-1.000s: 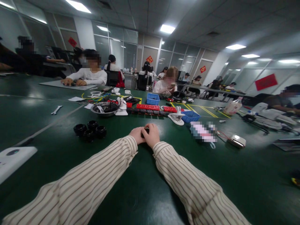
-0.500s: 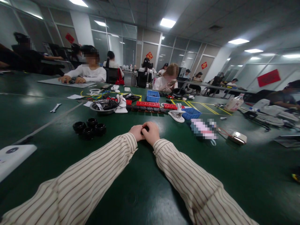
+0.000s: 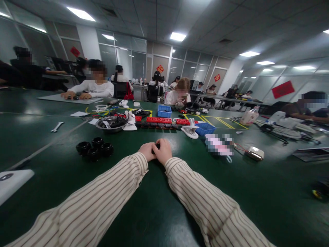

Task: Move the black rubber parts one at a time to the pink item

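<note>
In the middle of the view, my left hand and my right hand meet above the green table. Both close around a small black object; my fingers cover most of it, so its kind does not show. To the left of my hands, several glossy black round parts, hollow like small wheels, stand in a cluster on the tabletop. Striped sleeves cover both my forearms.
Beyond my hands are a metal bowl of dark parts, a red power strip, white clip stands and blue bins. A wrench lies left; a shiny case lies right. People sit across the table.
The camera view has tilted up and turned slightly right, so everything sits a little lower and further left. My hands stay together around the black object.
</note>
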A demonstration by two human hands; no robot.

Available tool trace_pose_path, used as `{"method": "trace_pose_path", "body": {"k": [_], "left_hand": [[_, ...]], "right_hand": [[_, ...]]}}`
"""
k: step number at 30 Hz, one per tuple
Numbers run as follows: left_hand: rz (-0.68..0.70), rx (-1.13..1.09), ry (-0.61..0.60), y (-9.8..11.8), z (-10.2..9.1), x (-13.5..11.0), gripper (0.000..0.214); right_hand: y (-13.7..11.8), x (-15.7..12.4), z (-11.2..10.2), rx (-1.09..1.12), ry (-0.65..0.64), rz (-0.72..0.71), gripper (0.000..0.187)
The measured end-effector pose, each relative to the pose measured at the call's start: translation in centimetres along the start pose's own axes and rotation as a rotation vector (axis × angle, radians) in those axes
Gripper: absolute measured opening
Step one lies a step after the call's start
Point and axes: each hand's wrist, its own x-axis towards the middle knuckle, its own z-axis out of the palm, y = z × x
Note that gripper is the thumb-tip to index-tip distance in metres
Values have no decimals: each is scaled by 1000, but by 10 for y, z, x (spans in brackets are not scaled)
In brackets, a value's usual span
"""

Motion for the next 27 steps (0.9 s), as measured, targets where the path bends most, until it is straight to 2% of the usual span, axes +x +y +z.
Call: {"method": "trace_pose_path", "body": {"k": [6,9,18,27], "left_hand": [[33,-10,-30,-1,-1,1,39],[46,-13,-53,-3,1,2,34],[-20,-30,-24,1,-2,-2,45],[-7,-33,-21,-2,1,1,39]], "right_hand": [[2,0,0,77,-21,-102,3],[1,-1,0,87,-33,-142,9],[2,-1,2,10,36,-38,17],[3,1,2,18,4,-68,11]]}}
